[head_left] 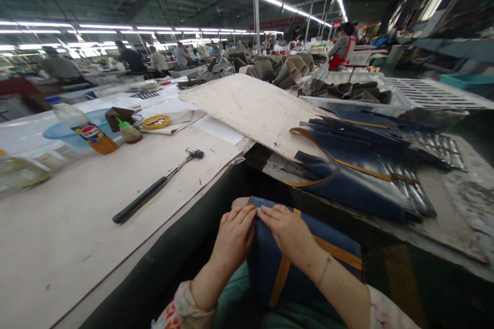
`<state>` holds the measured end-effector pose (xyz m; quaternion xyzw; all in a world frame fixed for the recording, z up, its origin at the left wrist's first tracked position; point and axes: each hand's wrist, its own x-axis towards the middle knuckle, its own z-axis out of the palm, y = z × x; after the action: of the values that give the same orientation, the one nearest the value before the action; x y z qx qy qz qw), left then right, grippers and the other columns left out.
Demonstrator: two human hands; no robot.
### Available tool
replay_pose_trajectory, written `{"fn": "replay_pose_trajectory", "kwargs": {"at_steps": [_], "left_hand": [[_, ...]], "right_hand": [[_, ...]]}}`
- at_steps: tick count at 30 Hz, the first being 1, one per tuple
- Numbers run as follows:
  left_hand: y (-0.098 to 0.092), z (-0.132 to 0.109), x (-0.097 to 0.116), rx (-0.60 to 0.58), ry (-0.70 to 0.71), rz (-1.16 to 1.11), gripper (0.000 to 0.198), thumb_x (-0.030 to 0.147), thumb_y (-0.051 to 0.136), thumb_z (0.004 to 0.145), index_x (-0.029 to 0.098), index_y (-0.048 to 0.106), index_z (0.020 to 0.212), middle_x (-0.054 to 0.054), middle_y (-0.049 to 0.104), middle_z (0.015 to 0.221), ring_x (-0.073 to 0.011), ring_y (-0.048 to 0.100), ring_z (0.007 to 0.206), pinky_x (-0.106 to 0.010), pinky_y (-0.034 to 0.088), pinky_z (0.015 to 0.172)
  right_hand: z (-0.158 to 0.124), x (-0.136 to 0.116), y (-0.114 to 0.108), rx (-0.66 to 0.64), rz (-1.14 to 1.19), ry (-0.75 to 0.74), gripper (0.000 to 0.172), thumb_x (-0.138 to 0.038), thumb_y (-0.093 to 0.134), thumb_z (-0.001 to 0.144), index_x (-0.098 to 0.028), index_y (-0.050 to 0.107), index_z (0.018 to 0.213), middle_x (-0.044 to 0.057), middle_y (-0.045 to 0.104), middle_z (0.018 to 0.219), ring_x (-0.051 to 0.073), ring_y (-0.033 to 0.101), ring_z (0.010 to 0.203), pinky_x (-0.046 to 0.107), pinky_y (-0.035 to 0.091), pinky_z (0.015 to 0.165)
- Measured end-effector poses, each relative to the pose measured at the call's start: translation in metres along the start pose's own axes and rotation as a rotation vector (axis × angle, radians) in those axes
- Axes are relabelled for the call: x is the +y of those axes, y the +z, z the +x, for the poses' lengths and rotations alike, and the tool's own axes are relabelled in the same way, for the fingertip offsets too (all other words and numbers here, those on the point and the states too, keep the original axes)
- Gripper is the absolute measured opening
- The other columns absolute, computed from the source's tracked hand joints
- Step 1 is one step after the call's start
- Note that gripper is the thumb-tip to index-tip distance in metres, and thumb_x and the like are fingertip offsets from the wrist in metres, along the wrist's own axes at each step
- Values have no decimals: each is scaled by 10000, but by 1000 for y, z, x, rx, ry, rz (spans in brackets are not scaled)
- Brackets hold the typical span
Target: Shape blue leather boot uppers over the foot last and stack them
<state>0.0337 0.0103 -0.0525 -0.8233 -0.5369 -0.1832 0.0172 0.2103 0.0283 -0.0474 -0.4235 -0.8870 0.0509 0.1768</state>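
A dark blue shoe upper piece (pixel 270 262) with tan trim strips lies on my lap, low in the middle of the view. My left hand (pixel 233 239) grips its top edge from the left, fingers curled over it. My right hand (pixel 287 234) presses on the same edge from the right, fingertips meeting those of the left hand. Both hands are closed on the piece. A stack of similar blue pieces (pixel 366 164) with tan trim lies on the bench just beyond my hands to the right.
A hammer (pixel 156 187) with a black handle rests on the pale table at left. Farther left stand a drink bottle (pixel 83 128), a small glue bottle (pixel 127 131) and a yellow tape roll (pixel 155 122). A large board (pixel 250 108) lies ahead. White crates (pixel 424 95) and seated workers fill the background.
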Motion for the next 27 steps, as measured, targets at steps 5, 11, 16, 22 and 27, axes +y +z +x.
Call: {"fn": "replay_pose_trajectory", "kwargs": {"at_steps": [5, 11, 16, 22, 27], "left_hand": [[-1, 3, -7, -5, -96, 40, 308, 179, 447, 887, 178, 575, 1167, -77, 622, 1193, -237, 538, 1067, -397, 427, 859], [-37, 11, -54, 30, -178, 105, 293, 269, 394, 905, 186, 621, 1070, -79, 620, 1174, -230, 533, 1092, -378, 402, 940], [-94, 4, -149, 28, -600, 397, 494, 363, 337, 888, 105, 457, 1291, -159, 485, 1330, -313, 444, 1200, -437, 349, 993], [-98, 5, -196, -180, -768, 343, 486, 362, 346, 848, 78, 526, 1200, -213, 572, 1173, -345, 539, 1063, -439, 442, 847], [-98, 18, -181, -184, -769, 251, 442, 415, 324, 842, 99, 593, 996, -204, 618, 1006, -339, 589, 919, -428, 456, 765]], "right_hand": [[23, -7, 1, 0, 3, -12, 368, -85, 433, 864, -182, 612, 1171, 34, 622, 1206, 175, 528, 1044, 285, 460, 911], [28, -11, 4, -7, -33, -36, 367, -86, 425, 873, -179, 604, 1179, 54, 613, 1218, 179, 532, 1044, 298, 466, 900], [-3, -5, 2, -16, -61, -33, 441, -21, 429, 822, -164, 593, 1205, 70, 586, 1260, 201, 553, 1057, 340, 479, 899], [-53, 15, -9, 26, -156, -20, 495, 16, 413, 775, -175, 612, 1186, 41, 615, 1223, 206, 582, 1024, 350, 504, 867], [-83, 16, -13, 103, -230, 43, 531, 32, 400, 740, -173, 613, 1181, 37, 626, 1206, 208, 596, 981, 360, 522, 828]]}}
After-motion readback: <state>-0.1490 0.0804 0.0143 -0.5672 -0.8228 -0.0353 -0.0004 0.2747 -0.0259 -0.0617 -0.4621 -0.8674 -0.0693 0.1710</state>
